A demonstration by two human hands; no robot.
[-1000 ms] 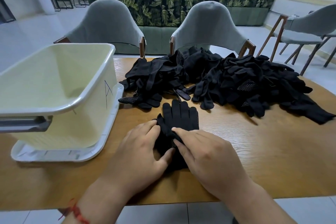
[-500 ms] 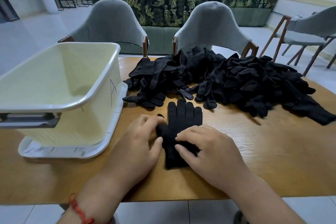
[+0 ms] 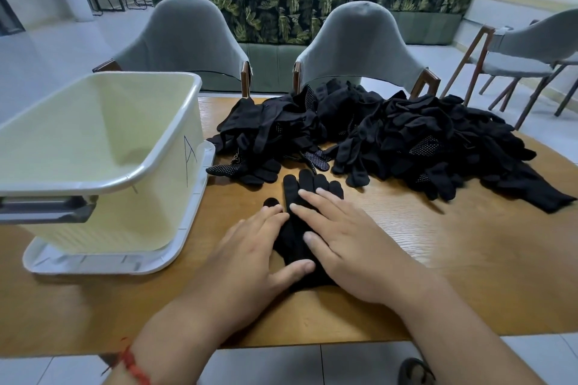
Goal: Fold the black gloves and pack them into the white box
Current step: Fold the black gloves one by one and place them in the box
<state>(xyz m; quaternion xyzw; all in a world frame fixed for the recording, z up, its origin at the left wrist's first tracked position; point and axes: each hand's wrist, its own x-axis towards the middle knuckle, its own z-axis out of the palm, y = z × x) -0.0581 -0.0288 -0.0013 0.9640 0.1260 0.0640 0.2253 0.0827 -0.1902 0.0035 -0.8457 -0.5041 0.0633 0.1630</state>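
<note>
Lower centre: left hand [image 3: 250, 255] and right hand [image 3: 350, 247] press the black glove [image 3: 308, 186] flat on the bench [image 3: 438, 275], fingers [image 3: 314, 201] extended, grasping nothing; advise squaring edges before folding.

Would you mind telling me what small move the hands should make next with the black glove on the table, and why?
Probably fold the glove in half, far end back toward the cuff. It lies flat on the table, its fingers pointing away, under the left hand and right hand; it is not yet folded, and the white box stands on the left.
</note>
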